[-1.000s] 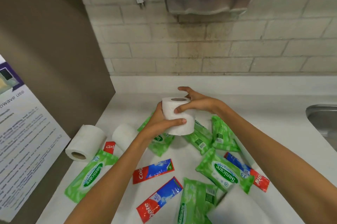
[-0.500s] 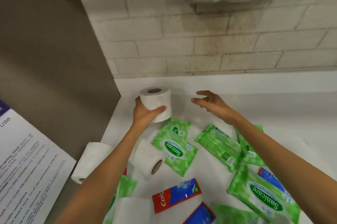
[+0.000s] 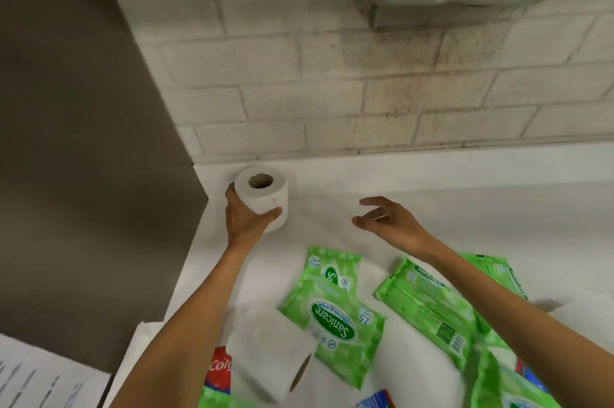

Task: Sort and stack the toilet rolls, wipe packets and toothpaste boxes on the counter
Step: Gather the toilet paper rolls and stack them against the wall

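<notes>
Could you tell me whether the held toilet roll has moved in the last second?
Yes. The toilet roll, gripped by the left hand, has gone from above the wipe packets to the back left corner beside the dark side panel.

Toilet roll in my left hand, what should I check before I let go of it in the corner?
1. Toilet roll upright, core hole facing up: ok.
2. Left hand grips it round the side: ok.
3. Its base flat on the counter: cannot tell.
4. Right hand open, holding nothing: ok.
5. Next roll in view, lying on its side by the wipe packets: ok.
</notes>
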### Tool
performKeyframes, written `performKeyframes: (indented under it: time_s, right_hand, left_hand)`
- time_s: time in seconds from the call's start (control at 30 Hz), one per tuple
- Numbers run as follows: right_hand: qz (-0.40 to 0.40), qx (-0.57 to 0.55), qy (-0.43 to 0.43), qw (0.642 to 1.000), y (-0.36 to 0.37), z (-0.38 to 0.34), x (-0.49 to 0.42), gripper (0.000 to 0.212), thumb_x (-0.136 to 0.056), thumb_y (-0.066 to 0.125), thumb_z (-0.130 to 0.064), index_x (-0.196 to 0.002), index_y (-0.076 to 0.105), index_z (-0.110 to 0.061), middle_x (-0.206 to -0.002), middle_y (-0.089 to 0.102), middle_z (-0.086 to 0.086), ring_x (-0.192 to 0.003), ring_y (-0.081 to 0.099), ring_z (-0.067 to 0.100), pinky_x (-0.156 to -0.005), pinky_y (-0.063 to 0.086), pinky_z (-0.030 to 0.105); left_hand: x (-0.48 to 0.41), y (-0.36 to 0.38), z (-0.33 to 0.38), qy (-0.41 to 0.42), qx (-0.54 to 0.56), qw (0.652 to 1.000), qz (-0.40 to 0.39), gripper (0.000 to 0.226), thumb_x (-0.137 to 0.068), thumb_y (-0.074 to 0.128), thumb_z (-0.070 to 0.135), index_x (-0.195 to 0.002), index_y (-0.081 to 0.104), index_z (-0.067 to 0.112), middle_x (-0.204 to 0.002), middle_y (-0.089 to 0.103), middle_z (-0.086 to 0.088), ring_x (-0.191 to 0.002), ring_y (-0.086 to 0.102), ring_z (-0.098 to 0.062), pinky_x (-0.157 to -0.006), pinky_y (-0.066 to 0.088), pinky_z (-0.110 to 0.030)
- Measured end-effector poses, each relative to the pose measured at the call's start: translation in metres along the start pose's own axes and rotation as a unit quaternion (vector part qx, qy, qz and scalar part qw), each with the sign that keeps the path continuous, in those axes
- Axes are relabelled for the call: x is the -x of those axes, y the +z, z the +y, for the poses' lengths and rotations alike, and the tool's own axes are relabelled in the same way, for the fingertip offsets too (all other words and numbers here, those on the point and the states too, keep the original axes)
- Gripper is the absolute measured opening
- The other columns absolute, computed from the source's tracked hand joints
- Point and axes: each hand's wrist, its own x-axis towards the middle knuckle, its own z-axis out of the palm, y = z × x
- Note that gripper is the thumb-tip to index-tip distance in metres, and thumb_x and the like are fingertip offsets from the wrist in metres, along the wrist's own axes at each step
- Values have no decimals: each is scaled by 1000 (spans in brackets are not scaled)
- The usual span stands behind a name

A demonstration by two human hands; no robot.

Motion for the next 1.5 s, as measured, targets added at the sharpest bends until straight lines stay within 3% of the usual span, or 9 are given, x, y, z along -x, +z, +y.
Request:
performKeyframes:
  time_s: [0.33, 0.57, 0.7, 0.8, 0.93, 1.03, 1.2, 1.37, 1.5]
  right_hand:
    - [11, -6, 11, 1000, -5, 7, -9, 47, -82, 67, -38, -124, 51, -27, -109, 67, 3, -101, 62, 15, -73, 45, 16]
    - [1, 13, 13, 1000, -18, 7, 4, 46, -83, 64, -42, -125, 51, -28, -112, 65, 3, -106, 59, 17, -82, 45, 26]
    - [-4, 30, 16, 999, -30, 2, 25, 46, -84, 62, -44, -125, 52, -24, -109, 63, 5, -108, 59, 23, -93, 44, 32]
    - [-17, 54, 6, 998, -33, -5, 47, 49, -85, 61, -44, -127, 52, -20, -106, 63, 7, -106, 60, 26, -94, 44, 34]
    - [-34, 70, -11, 997, -34, -10, 82, 50, -86, 62, -40, -127, 52, -14, -99, 62, 8, -97, 63, 26, -88, 46, 32]
    - [-35, 79, -14, 996, -35, -8, 106, 47, -86, 63, -36, -126, 53, -13, -93, 61, 7, -88, 61, 22, -77, 43, 27]
    - [-25, 70, -4, 997, -34, 5, 138, 44, -86, 64, -32, -123, 54, -11, -82, 60, 0, -83, 59, 20, -63, 43, 19]
    - [34, 82, -5, 996, -33, 31, 173, 41, -85, 66, -24, -121, 57, -7, -89, 59, 8, -83, 55, 18, -61, 38, 13]
    - [92, 125, -1, 988, -44, 52, 199, 36, -84, 67, -19, -118, 60, -7, -93, 66, 12, -84, 57, 19, -73, 42, 24]
  left_hand:
    - [-5, 7, -6, -23, 31, 999, -16, 98, -61, 85, 15, -137, 24, 13, -136, 48, -9, -123, 48, -28, -86, 37, -25]
    - [0, -9, -2, -100, -20, 990, -93, 132, -60, 87, 29, -148, -9, 7, -155, 16, -14, -144, 20, -28, -114, 26, -38]
    - [31, -25, 17, -139, -65, 981, -122, 90, -73, 78, 28, -141, 25, 2, -145, 36, -18, -134, 37, -32, -107, 38, -40]
    - [58, -36, 39, -97, -72, 987, -110, 68, -78, 73, 26, -134, 41, 4, -138, 47, -17, -127, 47, -30, -103, 39, -35]
    - [102, -43, 73, -28, -2, 991, -131, 43, -81, 69, 21, -119, 55, 8, -109, 61, -13, -105, 59, -27, -84, 43, -28]
    - [140, -44, 93, 13, 33, 984, -176, 38, -82, 68, 17, -117, 55, 8, -97, 59, -8, -92, 57, -20, -79, 43, -29]
    - [194, -33, 100, 26, 25, 972, -231, 36, -83, 67, 18, -116, 55, 11, -99, 60, -8, -93, 61, -24, -80, 48, -32]
    - [246, -13, 89, 13, 3, 956, -295, 36, -84, 66, 18, -117, 55, 8, -100, 60, -8, -86, 61, -22, -65, 47, -23]
    - [279, 4, 88, 2, -8, 940, -342, 37, -85, 65, 18, -119, 53, 5, -99, 60, -9, -82, 60, -21, -66, 45, -22]
